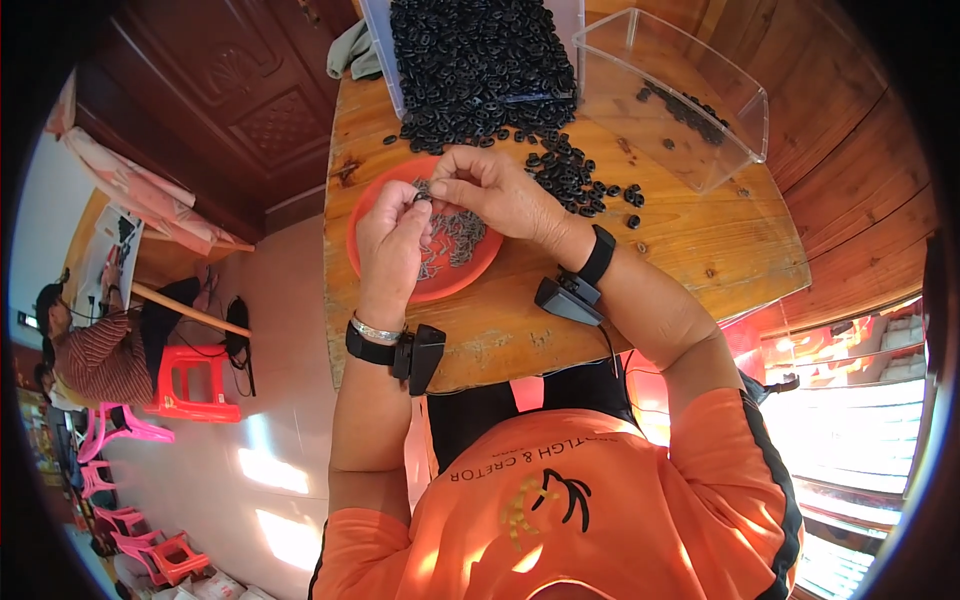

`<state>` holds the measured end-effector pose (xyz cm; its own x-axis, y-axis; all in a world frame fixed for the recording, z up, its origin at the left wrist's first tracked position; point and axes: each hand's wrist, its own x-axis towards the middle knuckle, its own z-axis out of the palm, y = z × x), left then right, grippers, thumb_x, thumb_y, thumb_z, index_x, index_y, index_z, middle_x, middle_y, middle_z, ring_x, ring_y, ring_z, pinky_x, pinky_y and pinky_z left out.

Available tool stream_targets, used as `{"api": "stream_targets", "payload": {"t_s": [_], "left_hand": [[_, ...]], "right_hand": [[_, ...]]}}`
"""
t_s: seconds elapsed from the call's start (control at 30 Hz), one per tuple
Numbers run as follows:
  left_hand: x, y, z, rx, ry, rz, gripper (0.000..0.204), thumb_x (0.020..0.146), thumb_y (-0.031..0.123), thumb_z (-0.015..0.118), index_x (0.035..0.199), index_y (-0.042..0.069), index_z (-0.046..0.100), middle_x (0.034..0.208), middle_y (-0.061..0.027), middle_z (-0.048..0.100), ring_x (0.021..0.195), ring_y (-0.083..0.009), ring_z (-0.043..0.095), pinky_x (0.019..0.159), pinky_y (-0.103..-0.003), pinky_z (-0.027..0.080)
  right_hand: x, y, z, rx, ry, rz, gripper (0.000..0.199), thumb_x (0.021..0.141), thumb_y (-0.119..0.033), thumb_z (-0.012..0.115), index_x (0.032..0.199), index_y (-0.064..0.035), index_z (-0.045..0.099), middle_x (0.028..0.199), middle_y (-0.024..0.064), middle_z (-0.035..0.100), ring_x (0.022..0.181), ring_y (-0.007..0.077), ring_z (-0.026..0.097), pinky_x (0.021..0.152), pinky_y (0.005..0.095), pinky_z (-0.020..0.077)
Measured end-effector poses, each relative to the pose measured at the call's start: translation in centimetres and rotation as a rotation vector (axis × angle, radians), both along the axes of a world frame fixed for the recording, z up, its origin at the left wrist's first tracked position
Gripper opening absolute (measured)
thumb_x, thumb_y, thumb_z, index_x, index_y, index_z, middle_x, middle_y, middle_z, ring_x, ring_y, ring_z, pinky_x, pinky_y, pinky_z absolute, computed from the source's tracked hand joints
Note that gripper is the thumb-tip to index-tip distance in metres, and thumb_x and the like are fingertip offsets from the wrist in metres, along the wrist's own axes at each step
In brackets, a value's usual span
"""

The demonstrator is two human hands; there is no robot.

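My left hand (388,245) is closed in a pinch on a small black oval part (422,197), held above a round orange-red dish (357,225). Thumb and forefinger of my right hand (500,197) are pressed together right beside that part. Whatever sits between those right fingertips is too small to make out. Many small grey metal pieces (460,240) lie in the dish under both hands. To the right of the dish, loose black oval parts (568,178) are spread over the wooden table (690,255).
At the back, a clear bin (383,60) lies heaped with black parts that spill onto the table. A clear box (765,130) stands at the right, with some black parts. Another person (105,355) sits at far left near a red stool (200,385) and pink chairs (120,425).
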<state>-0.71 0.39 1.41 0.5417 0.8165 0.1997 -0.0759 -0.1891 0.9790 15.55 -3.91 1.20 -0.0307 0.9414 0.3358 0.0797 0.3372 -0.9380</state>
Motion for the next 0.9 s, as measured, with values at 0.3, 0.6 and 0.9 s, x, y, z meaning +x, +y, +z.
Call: {"api": "stream_targets", "payload": {"t_s": [0.3, 0.6, 0.9], "left_hand": [[0.1, 0.2, -0.3, 0.033, 0.032, -0.002, 0.006, 0.086, 0.005, 0.051, 0.082, 0.002, 0.051, 0.067, 0.0006, 0.050, 0.060, -0.0053, 0.045, 0.053, -0.021, 0.039], [0.2, -0.1, -0.4, 0.115, 0.096, 0.030, 0.007, 0.086, 0.006, 0.051, 0.081, 0.001, 0.051, 0.065, -0.0012, 0.051, 0.058, -0.0063, 0.046, 0.052, -0.022, 0.041], [0.3, -0.1, -0.8, 0.013, -0.034, 0.033, 0.008, 0.087, 0.007, 0.051, 0.082, 0.001, 0.054, 0.067, 0.0000, 0.053, 0.059, -0.0055, 0.048, 0.054, -0.021, 0.042]], "right_hand": [[0.2, 0.0, 0.0, -0.025, -0.055, 0.017, 0.010, 0.091, -0.011, 0.056, 0.088, -0.0011, 0.055, 0.080, 0.0000, 0.056, 0.074, 0.0068, 0.054, 0.070, 0.0222, 0.0480], [-0.2, -0.3, 0.4, 0.026, -0.261, -0.056, 0.009, 0.091, -0.008, 0.054, 0.087, -0.0002, 0.053, 0.078, 0.0001, 0.055, 0.072, 0.0073, 0.052, 0.068, 0.0228, 0.0474], [-1.0, 0.1, -0.5, 0.020, -0.076, -0.054, 0.008, 0.091, -0.007, 0.053, 0.088, 0.0000, 0.053, 0.080, 0.0013, 0.057, 0.074, 0.0078, 0.056, 0.069, 0.0233, 0.0500]]}}
